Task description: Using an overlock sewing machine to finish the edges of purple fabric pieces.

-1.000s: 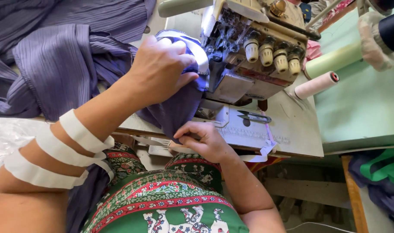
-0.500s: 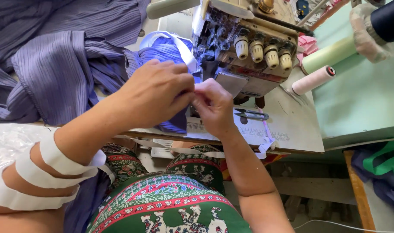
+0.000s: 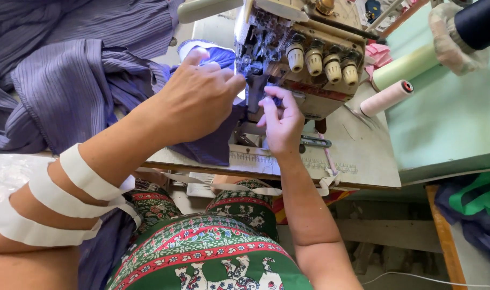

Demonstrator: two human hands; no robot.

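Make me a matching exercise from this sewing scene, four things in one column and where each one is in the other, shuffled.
Things:
1. left hand
2. right hand
3. pink thread cone
4. white strips

Places:
A. wrapped around the left forearm
B. lying on the table right of the sewing machine
C. pressing purple fabric left of the needle area
D. fingertips up at the machine's front

Pairs: 1-C, 2-D, 3-B, 4-A
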